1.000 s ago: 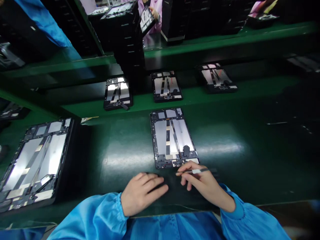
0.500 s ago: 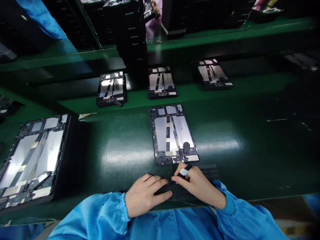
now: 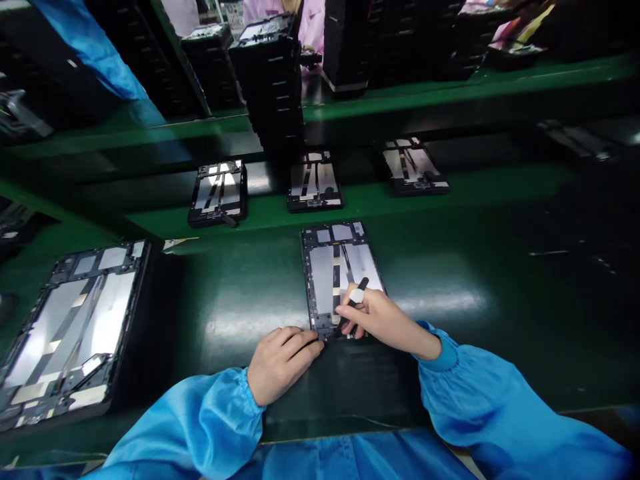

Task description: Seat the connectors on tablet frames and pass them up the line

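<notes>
An opened tablet chassis (image 3: 330,270), black frame with silver plates and flat cables, lies on the green bench in front of me. My right hand (image 3: 373,317) is closed on a thin black tool with a white band (image 3: 356,297), its tip down at the chassis's near edge. My left hand (image 3: 280,360) rests on the bench with fingers curled, fingertips touching the chassis's near left corner. Both arms wear blue sleeves.
A larger open chassis (image 3: 65,333) lies at the left. Three more chassis (image 3: 219,193) (image 3: 314,181) (image 3: 413,167) sit on the green conveyor strip behind. Stacks of black trays (image 3: 273,80) stand on the far shelf, with a person in pink (image 3: 300,20) beyond.
My right hand turned the tool upright and moved forward onto the chassis's near edge. My left hand slid forward to the chassis corner. The conveyor chassis shifted left.
</notes>
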`<state>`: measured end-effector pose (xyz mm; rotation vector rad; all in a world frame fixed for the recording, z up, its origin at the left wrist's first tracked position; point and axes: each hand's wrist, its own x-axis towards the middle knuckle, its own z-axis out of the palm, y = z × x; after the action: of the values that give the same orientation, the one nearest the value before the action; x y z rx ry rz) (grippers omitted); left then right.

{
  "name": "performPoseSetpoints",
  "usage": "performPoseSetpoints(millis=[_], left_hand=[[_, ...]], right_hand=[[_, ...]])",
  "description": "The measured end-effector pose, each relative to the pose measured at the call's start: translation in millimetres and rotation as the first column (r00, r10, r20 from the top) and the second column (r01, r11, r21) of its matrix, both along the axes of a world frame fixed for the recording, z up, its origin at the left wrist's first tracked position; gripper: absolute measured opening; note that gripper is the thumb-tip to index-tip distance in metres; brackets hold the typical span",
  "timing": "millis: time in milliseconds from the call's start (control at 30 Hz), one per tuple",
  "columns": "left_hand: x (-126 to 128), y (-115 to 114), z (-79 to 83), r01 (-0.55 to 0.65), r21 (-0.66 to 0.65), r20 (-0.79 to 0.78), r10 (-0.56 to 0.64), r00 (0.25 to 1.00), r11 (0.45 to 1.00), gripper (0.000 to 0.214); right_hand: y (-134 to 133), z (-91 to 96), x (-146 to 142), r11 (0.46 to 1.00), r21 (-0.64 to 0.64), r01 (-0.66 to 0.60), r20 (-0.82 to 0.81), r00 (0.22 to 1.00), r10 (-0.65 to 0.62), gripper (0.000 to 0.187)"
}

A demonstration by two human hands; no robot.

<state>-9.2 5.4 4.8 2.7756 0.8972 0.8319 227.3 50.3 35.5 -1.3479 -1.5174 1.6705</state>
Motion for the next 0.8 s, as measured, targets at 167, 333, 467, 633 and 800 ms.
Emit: performPoseSetpoints(millis=[167,333,467,633,800], left_hand=[[-0.9,-0.9,-3.2,-0.004,0.002,-0.001,0.004,1.000,1.000,0.016],[-0.7,0.0,-1.6,-0.008,0.009,-0.007,0.008,1.000,1.000,0.017],[-1.0,-0.3,-2.7,-0.008,0.013,-0.012,0.008,1.000,1.000,0.017],[-1.6,-1.3,-3.7,-0.011,0.012,-0.017,0.011,1.000,1.000,0.018],[-1.6,-1.0,-3.9,-0.013,0.008,-0.025,0.013,1.000,1.000,0.018]], right_hand=[[-1.9,-5.1,-2.2,1.000,-0.005,-0.002,0.026,1.000,0.002,0.022],[-2.2,-2.3,-4.0,1.000,-0.005,0.007,0.039,0.999,-0.007,0.018],[-2.2,-2.9,-4.8,1.000,0.004,0.016,0.037,0.999,-0.017,0.018],[-2.7,-2.9,-4.7,1.000,0.021,0.021,0.031,0.999,-0.021,0.018],[-2.7,-3.1,-3.5,1.000,0.020,0.015,0.039,0.999,-0.016,0.018]])
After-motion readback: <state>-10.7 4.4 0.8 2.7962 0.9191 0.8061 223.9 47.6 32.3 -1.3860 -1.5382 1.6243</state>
